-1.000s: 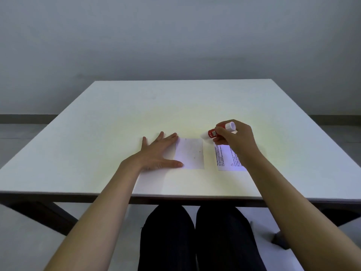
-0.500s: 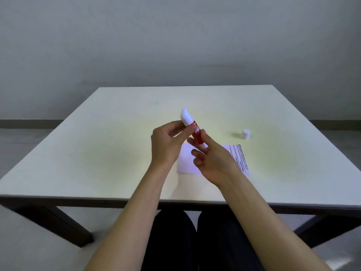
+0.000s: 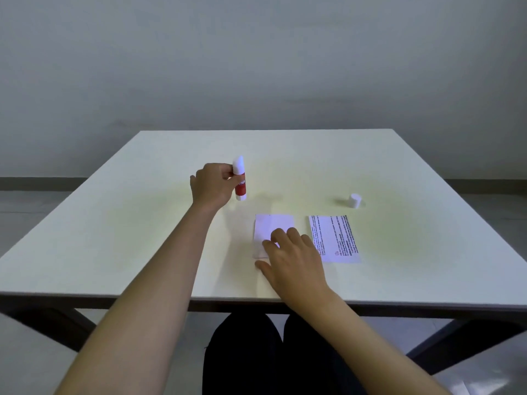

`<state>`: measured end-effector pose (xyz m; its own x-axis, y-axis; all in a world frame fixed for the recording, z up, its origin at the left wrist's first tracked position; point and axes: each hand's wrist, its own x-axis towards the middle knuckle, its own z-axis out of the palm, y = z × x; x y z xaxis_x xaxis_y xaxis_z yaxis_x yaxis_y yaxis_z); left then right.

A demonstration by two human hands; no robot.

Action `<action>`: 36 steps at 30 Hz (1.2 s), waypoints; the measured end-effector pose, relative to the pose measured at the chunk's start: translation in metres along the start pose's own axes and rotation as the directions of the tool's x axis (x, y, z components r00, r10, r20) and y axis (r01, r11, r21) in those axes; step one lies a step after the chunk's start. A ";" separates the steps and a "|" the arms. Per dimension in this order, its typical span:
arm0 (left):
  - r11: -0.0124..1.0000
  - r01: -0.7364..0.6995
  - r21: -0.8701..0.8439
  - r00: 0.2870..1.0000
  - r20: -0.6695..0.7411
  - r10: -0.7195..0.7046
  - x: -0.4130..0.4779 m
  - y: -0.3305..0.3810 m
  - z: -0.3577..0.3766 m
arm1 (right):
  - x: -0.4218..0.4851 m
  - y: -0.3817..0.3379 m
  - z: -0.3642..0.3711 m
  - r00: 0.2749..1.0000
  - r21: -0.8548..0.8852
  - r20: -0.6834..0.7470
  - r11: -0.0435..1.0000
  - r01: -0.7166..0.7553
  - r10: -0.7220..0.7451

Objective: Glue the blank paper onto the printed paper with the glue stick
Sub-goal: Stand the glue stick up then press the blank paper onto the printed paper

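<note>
My left hand [image 3: 212, 185] grips the red and white glue stick [image 3: 240, 179], held upright with its base on or just above the table, left of and behind the papers. The stick's white glue end points up, uncapped. The small blank paper [image 3: 272, 228] lies flat near the front middle of the table. My right hand [image 3: 291, 260] rests on its near half with fingers spread, covering that part. The printed paper [image 3: 335, 238] lies flat just right of the blank one, apart from it, text side up.
The glue stick's white cap [image 3: 355, 200] stands on the white table [image 3: 142, 223] behind the printed paper, to the right. The table's front edge runs just below my right wrist. My dark-clad legs show under the table.
The stick went from my right hand to my left, and the cap came off and now stands on the table. My left hand moved the stick out left; my right hand dropped onto the blank paper.
</note>
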<state>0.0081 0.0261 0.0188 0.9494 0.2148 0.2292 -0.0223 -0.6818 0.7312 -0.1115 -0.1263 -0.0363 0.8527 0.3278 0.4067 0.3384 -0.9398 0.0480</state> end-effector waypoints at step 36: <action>0.933 -0.221 -0.283 0.892 -0.445 0.076 -0.066 0.008 0.006 | -0.035 -0.002 -0.029 0.937 -0.028 -0.035 0.938 0.346 -0.347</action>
<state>-0.0531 0.0018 0.0057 0.7057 0.4513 0.5462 -0.3190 -0.4860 0.8137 -0.1533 -0.1391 -0.0246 0.6678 0.6298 0.3968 0.6014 -0.7706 0.2110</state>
